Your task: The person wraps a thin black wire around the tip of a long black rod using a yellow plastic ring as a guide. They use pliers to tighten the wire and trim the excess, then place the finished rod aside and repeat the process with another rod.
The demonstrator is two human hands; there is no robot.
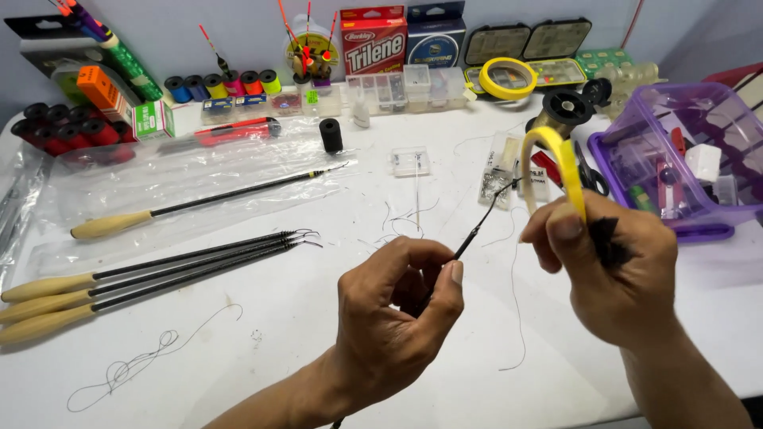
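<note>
Left hand (393,318) fingers pinch thin black rod (477,232) near yellow spool (556,159)

I see bare white table (509,397) under and between my hands, free to pass. To the left, three wooden-handled rods (151,274) and a loose loop of line (135,365) lie in the way. Ahead, a small clear box (411,160) and a black spool (331,135) stand apart. The purple bin (699,230) blocks the right, and boxes crowd the back edge

bright, even overhead light; soft shadows, sharp focus, slight bending at edges.
</note>
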